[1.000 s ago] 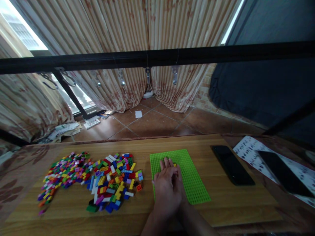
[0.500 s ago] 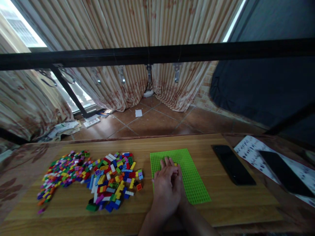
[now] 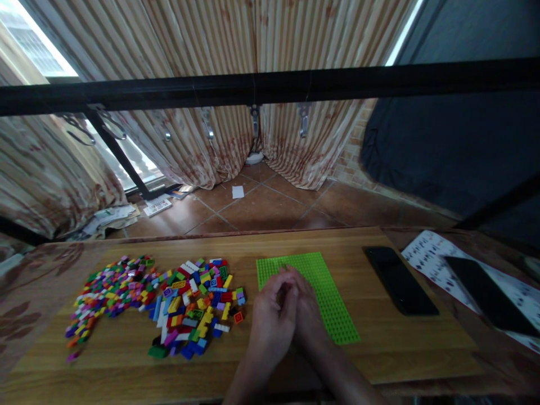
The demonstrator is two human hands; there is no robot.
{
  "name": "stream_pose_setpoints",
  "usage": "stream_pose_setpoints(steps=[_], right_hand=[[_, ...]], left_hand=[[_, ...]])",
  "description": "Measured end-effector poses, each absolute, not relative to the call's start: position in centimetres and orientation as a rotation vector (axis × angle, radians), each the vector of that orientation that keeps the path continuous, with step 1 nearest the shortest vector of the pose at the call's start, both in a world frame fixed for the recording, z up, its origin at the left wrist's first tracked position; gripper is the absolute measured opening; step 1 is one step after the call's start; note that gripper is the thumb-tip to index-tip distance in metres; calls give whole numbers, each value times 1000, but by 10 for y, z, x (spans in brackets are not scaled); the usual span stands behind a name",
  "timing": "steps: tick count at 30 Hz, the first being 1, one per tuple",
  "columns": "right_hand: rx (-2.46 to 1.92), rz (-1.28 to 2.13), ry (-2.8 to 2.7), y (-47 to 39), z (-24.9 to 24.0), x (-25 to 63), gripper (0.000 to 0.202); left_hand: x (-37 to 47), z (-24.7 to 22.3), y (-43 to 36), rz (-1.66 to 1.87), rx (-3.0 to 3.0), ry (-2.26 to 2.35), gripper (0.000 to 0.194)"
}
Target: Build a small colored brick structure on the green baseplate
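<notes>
Head view shows the left hand (image 3: 271, 315) and the right hand (image 3: 307, 306) brought together over the near left part of a green studded baseplate (image 3: 327, 292), which lies on a wooden board (image 3: 405, 349). Their fingers are bent inward and meet at the tips, with the thumbs close together; whether anything is pinched between them cannot be told, since the hands hide that spot. Left of the baseplate, well apart from it, sits a loose pile of larger mixed-colour bricks (image 3: 192, 315), with an orange brick (image 3: 238, 317) at its right edge. Farther left, a heap of small colourful pieces (image 3: 113, 287) reaches the larger bricks. Right of the baseplate, a black phone (image 3: 400, 280) lies flat on the board. Beyond the board's right edge, a second dark device (image 3: 491, 295) rests on a printed sheet (image 3: 434, 261).
</notes>
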State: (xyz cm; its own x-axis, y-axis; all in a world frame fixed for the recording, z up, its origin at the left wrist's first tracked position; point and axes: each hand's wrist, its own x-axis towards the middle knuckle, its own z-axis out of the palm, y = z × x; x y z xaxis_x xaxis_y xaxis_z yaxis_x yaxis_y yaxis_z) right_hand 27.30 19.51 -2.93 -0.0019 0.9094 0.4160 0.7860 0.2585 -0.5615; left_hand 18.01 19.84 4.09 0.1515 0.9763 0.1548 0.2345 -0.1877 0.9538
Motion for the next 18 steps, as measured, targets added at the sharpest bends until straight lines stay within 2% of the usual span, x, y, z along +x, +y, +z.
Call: stream_pose_setpoints(steps=[8, 18], right_hand=[[-1803, 554, -1401, 209, 7, 327, 34], [-1934, 745, -1566, 209, 4, 330, 22]], left_hand=[[147, 30, 216, 848, 1659, 1627, 21], [164, 16, 208, 576, 1781, 1571, 30]])
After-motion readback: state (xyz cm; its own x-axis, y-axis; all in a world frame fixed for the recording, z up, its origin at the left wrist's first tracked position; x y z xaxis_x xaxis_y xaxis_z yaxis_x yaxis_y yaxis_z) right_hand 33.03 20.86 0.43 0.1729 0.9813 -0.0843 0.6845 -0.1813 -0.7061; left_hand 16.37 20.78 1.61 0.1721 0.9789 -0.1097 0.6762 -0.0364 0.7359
